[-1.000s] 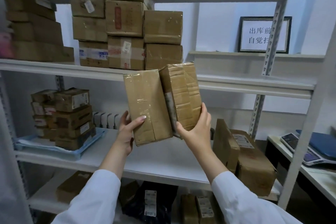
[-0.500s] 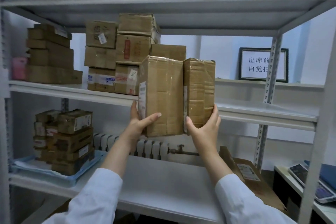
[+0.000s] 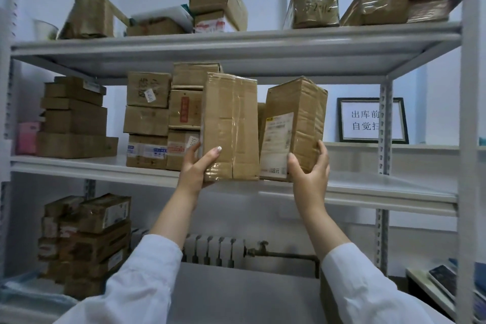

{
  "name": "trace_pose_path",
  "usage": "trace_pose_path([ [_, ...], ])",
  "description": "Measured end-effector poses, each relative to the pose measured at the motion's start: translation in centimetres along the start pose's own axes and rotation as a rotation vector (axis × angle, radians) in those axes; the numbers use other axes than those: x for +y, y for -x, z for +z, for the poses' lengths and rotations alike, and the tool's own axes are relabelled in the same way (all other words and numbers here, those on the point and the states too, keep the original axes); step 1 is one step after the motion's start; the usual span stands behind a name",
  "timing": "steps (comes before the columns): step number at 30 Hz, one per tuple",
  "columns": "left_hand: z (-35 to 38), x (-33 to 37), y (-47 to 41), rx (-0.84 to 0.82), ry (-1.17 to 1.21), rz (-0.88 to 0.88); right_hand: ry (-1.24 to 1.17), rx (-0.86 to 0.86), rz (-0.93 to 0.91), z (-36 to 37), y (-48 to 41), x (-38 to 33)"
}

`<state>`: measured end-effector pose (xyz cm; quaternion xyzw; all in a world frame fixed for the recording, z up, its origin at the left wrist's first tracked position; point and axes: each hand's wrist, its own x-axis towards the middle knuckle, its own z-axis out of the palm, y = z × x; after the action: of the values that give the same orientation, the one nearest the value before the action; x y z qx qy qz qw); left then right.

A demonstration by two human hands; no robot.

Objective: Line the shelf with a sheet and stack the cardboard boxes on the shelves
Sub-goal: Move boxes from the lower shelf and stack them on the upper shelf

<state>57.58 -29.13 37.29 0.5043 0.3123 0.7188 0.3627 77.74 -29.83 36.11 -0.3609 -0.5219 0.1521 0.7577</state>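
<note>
Two tall cardboard boxes stand on end at the front edge of the middle shelf (image 3: 368,187). My left hand (image 3: 196,167) grips the bottom left corner of the left box (image 3: 231,123), which is taped down its face. My right hand (image 3: 310,173) grips the lower end of the right box (image 3: 302,123), which leans slightly right and carries a pale label. Both boxes sit just right of a stack of cardboard boxes (image 3: 157,118) on the same shelf.
Another box pile (image 3: 73,118) fills the shelf's left end. The top shelf (image 3: 236,42) holds several crumpled boxes. Below left, boxes (image 3: 86,242) sit on a blue sheet (image 3: 29,294). A framed sign (image 3: 368,121) and the upright post (image 3: 384,123) stand at right.
Both hands have lifted the two boxes from above the lower shelf up to the middle shelf and turned them upright. The right box has drifted apart from the left one.
</note>
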Motion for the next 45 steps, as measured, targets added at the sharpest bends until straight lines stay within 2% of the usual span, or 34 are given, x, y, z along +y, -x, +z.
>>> trace_pose_path([
  [6,0.8,3.5,-1.9,0.007,-0.03,0.035,-0.111,0.018,0.084,1.1,-2.1,-2.6],
  [10,1.3,5.4,-3.1,-0.022,-0.021,-0.002,-0.229,0.026,0.141,1.2,-4.2,-2.9],
  [19,2.3,6.6,-5.6,-0.251,-0.007,-0.223,-0.389,-0.083,0.331,0.6,-6.5,-4.4],
  [25,2.7,7.3,-6.8,-0.462,-0.075,-0.129,-0.456,-0.158,0.441,0.4,-9.3,-5.0],
  [29,3.7,8.0,-7.7,-0.327,-0.145,-0.095,-0.507,-0.195,0.504,0.4,-10.7,-4.6],
  [33,5.4,9.0,-8.4,-0.217,-0.115,-0.091,-0.597,-0.204,0.559,-0.1,-12.0,-4.3],
  [38,6.8,10.4,-8.9,-0.179,-0.128,-0.089,-0.663,-0.244,0.57,-0.6,-13.0,-4.1],
  [45,7.8,11.0,-9.8,-0.163,-0.291,-0.042,-0.674,-0.256,0.556,0.2,-13.8,-3.7],
])
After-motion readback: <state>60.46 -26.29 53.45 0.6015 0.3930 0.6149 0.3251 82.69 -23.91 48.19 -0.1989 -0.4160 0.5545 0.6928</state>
